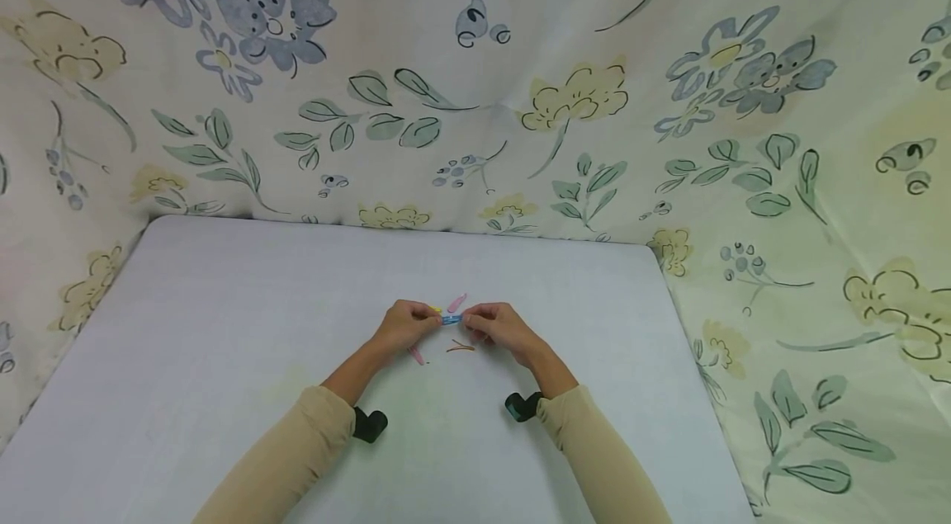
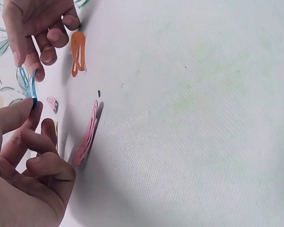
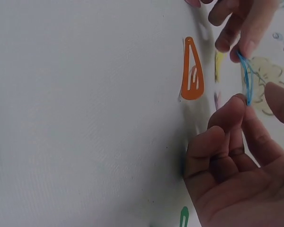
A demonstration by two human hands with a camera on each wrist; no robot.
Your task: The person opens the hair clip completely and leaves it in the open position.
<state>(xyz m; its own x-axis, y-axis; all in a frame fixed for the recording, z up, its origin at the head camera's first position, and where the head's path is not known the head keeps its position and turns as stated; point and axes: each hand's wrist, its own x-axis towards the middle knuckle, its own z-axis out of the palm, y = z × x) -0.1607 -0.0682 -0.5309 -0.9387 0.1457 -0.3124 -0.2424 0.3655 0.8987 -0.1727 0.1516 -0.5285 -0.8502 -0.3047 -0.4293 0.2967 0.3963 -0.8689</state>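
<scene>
A blue snap hair clip (image 1: 451,320) is held above the white table between both hands. My left hand (image 1: 404,324) pinches one end of it between thumb and index finger. At the other end are the thumb and index finger of my right hand (image 1: 505,326). In the wrist views the clip (image 2: 28,85) stands unsnapped, its two parts spread, one toward the right thumb and one at the right index finger. Below the hands lies an orange hair clip (image 3: 192,71). A pink hair clip (image 2: 87,135) lies beside the left hand.
Beyond the hands lies another pink clip (image 1: 456,303), with a yellow clip (image 1: 435,309) partly hidden by the left hand. A green clip (image 3: 184,217) shows near the right hand. Floral cloth (image 1: 446,95) hangs behind the white table (image 1: 223,326).
</scene>
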